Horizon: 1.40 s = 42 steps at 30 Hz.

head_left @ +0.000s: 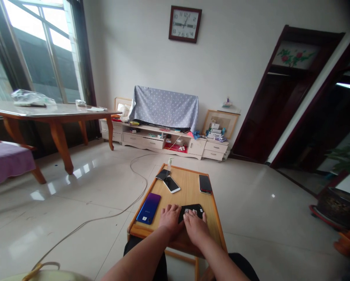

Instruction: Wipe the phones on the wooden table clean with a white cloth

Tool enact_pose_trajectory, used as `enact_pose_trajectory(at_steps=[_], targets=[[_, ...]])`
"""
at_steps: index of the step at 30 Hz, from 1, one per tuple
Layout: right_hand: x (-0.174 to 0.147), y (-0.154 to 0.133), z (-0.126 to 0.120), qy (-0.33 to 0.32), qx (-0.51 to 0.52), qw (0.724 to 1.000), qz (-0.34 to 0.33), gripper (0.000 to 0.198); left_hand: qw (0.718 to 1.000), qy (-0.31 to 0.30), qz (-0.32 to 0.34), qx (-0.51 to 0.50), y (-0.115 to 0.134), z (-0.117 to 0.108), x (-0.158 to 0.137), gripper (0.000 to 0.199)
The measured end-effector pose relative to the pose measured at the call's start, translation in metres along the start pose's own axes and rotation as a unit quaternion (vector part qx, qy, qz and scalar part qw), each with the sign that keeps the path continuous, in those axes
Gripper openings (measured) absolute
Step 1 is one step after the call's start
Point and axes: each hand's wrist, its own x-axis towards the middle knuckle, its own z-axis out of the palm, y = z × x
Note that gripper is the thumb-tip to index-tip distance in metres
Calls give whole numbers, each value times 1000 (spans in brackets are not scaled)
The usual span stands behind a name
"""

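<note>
A black smartphone (197,208) lies crosswise near the front of the small wooden table, a small white label at its right end. My left hand (171,219) rests palm down against the phone's left end, its fingers slightly apart on the wood. Over the phone, my right hand (196,226) has its fingers bent and pressed down. Small whitish bits show at those fingertips; what they are is too small to tell. Left of my hands is a blue-purple smartphone (149,208), back up, with a white label.
On the wooden table (189,177) are a white phone (171,184), a dark phone (162,174), stacked phones (205,184) and a clear pump bottle (169,164). A cable (104,216) crosses the floor at left. A low cabinet (142,141) stands by the wall.
</note>
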Motion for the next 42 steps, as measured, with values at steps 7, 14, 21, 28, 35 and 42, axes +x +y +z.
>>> enact_pose_trajectory(at_steps=[7, 14, 21, 28, 35, 42], targets=[[27, 7, -1, -2, 2, 1000, 5, 54, 1000, -8, 2, 9, 0, 1, 3, 61], [-10, 15, 10, 12, -1, 1000, 0, 56, 1000, -12, 5, 21, -1, 6, 7, 61], [-13, 18, -3, 21, 13, 1000, -8, 54, 999, -27, 16, 41, 3, 7, 22, 59], [-6, 17, -15, 34, 26, 999, -12, 53, 997, -27, 41, 54, 6, 2, 34, 59], [-6, 22, -4, 32, 15, 999, -9, 54, 996, -43, 57, 50, 4, 9, 42, 67], [15, 34, 16, 18, 23, 999, 17, 51, 995, -59, 68, 35, -4, 13, 51, 70]])
